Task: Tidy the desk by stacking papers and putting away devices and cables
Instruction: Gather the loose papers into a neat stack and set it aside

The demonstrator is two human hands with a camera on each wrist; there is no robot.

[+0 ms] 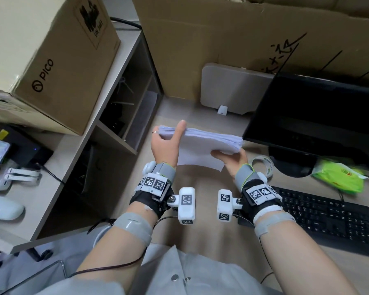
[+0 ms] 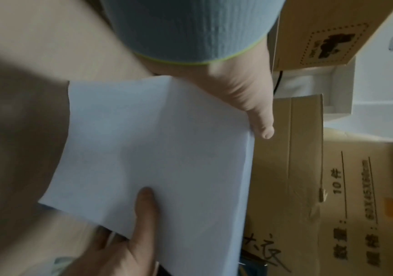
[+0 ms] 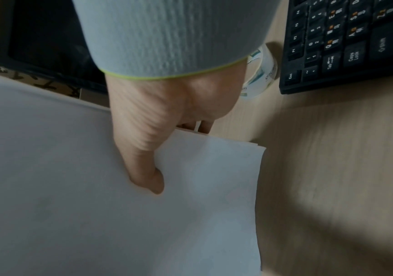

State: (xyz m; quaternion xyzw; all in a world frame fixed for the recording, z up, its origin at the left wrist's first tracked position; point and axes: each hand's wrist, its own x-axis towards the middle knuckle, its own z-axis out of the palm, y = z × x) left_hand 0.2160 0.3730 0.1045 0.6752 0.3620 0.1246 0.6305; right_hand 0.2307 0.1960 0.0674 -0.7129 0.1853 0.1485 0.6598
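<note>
A gathered stack of papers [image 1: 209,141] is held above the worktop [image 1: 202,184], pinched by the left hand [image 1: 165,143] and right hand [image 1: 234,162]. A keyboard [image 1: 326,216] and tape roll [image 1: 262,166] are yet to be put away.

I cannot see the fingers of my left hand [image 1: 165,143]; the stack of papers [image 1: 202,143] hides them, and also most fingers of my right hand [image 1: 232,159]. The keyboard [image 1: 328,218] is cut at the right edge. My right wrist covers part of the tape roll [image 1: 262,167]. The right wrist view is blurred on the tabletop [image 3: 332,168].
</note>
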